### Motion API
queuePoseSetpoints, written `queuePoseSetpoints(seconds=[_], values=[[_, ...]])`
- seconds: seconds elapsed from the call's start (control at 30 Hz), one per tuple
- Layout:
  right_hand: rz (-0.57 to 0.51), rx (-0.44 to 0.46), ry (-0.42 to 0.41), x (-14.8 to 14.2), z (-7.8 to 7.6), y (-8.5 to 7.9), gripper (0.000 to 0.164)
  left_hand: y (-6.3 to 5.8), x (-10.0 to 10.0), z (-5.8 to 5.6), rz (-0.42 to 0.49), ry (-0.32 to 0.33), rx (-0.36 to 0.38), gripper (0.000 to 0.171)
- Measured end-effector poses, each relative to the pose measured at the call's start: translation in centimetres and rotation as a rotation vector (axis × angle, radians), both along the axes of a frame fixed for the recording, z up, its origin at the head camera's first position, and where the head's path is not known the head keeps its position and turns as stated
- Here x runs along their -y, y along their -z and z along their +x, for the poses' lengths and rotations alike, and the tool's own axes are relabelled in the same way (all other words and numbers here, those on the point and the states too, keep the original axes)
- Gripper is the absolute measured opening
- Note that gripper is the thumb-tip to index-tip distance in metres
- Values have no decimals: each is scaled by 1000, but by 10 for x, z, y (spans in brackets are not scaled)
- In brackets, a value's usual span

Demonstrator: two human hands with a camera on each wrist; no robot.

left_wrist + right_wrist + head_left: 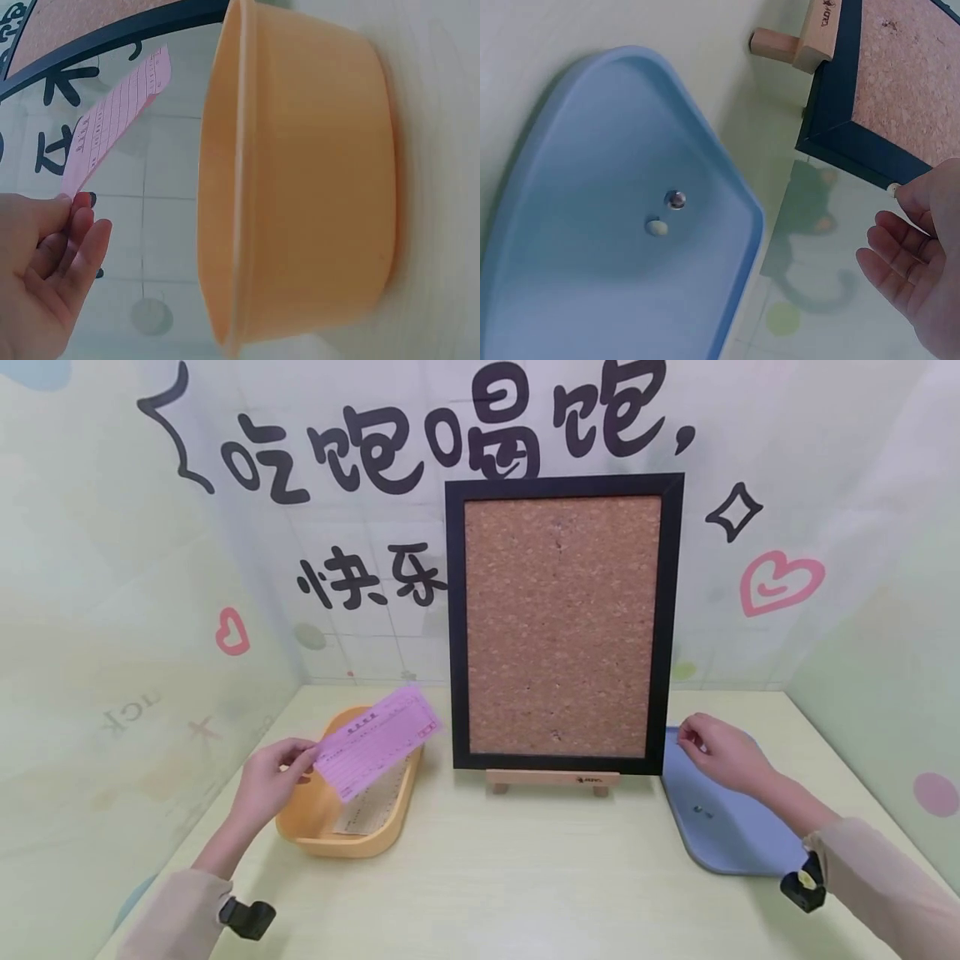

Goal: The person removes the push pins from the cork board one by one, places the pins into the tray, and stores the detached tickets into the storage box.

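Note:
My left hand (pixel 272 778) pinches a pink printed paper form (pixel 378 739) by its corner, tilted above the orange basket (pixel 303 846). In the left wrist view the form (pixel 112 124) rises from between thumb and finger, slightly curved. Another printed paper (pixel 367 810), pale beige, lies inside the basket. My right hand (pixel 723 753) hovers over the blue tray (pixel 731 847), beside the board's lower right corner. Its thumb and index finger pinch a small white thumbtack (pixel 893 190); the pin part is hidden. Two more tacks lie in the tray, one metallic (pixel 676 199), one white (pixel 657 227).
A black-framed cork board (pixel 562 627) stands upright on a small wooden easel (pixel 553 778) at the back middle, its cork bare apart from small marks. Behind it hangs a printed wall sheet (pixel 360 527). The pale table (pixel 525 877) stretches between basket and tray.

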State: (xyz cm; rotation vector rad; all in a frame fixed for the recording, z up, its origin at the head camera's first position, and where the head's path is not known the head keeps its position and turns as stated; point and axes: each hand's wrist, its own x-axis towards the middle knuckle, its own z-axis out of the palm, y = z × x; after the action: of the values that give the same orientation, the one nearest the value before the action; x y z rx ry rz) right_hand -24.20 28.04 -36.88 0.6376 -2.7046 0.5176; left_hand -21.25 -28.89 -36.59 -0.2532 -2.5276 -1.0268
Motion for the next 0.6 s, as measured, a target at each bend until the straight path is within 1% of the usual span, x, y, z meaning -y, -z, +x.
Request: queuePoseSetpoints(seconds=[0.2, 0.3, 0.47, 0.6], values=[[-6, 37, 12, -9, 3, 7, 4, 4, 6, 3, 18, -34, 7, 15], [-14, 53, 12, -13, 5, 12, 6, 7, 8, 4, 25, -66, 13, 15], [-26, 45, 3, -21, 6, 21, 10, 11, 9, 6, 18, -138, 58, 16], [-27, 54, 1, -25, 7, 27, 8, 14, 9, 7, 24, -171, 97, 17]])
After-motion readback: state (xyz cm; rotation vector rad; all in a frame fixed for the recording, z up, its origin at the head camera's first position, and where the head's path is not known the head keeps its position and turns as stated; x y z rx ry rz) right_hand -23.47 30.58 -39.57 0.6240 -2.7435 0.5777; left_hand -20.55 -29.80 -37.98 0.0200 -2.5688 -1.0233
